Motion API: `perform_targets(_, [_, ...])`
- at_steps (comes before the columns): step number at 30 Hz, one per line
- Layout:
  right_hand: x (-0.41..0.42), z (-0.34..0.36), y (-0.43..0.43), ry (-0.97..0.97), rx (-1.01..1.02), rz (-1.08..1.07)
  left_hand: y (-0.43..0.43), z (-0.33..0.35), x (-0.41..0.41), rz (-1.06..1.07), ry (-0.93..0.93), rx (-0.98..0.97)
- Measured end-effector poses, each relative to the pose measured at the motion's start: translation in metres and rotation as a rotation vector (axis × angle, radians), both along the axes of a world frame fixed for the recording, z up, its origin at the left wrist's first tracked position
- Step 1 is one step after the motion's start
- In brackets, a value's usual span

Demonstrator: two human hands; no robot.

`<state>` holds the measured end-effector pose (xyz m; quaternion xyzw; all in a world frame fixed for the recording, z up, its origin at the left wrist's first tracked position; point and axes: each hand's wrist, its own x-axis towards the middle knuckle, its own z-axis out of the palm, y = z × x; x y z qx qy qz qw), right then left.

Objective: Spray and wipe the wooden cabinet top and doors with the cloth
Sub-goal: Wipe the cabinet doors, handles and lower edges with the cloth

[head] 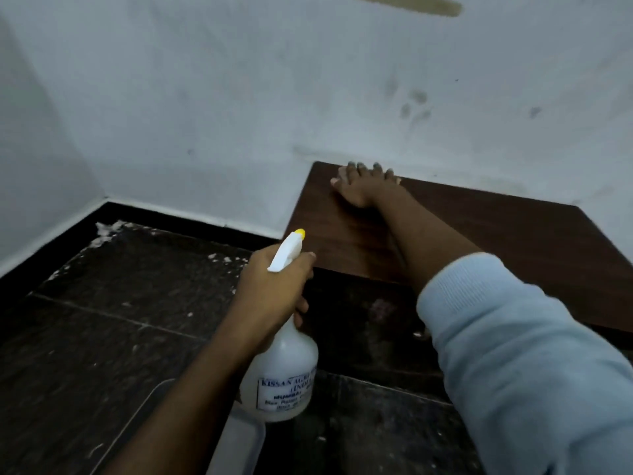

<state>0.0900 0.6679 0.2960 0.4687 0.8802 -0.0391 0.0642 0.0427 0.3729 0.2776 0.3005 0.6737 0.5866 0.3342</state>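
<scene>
Left hand (274, 289) is wrapped round the spray bottle (286, 375) neck, nozzle aimed at 1 o'clock toward the cabinet top (479, 234). Right hand (363, 186) is pressed flat, fingers spread, at its far corner; no cloth can be seen. Judged step: spraying. Next: trigger squeezed, cloth fetched.

A white spray bottle (284, 368) with a yellow-tipped nozzle was gripped around its neck by the left hand (274, 289), held above a dark tiled floor (102, 337). The right hand (363, 186), fingers spread, was pressed flat on the far corner of the brown wooden cabinet top (496, 241), against a smudged white wall (239, 114). A pale blue sleeve (520, 354) was pushed up the right forearm.
</scene>
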Motion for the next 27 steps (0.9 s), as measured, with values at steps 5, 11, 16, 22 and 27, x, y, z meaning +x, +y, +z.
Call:
perform_targets(5, [-0.038,0.004,-0.025,0.028,0.034,0.032,-0.026,-0.012,-0.028,0.062,-0.012,-0.037])
perform_targets(11, [-0.04,-0.005,-0.078,0.008,0.029,0.235,-0.048,-0.015,-0.042,0.077,0.07,-0.075])
perform_targets(16, [-0.006,-0.014,-0.134,0.014,0.073,0.462,-0.046,-0.008,-0.04,0.074,0.099,-0.069])
perform_targets(22, [0.045,-0.019,-0.163,0.047,0.136,0.612,-0.047,0.001,-0.024,0.058,0.078,-0.053])
perform_targets(27, [0.099,-0.023,-0.153,-0.013,0.215,0.604,-0.046,0.006,0.007,-0.109,0.161,-0.097])
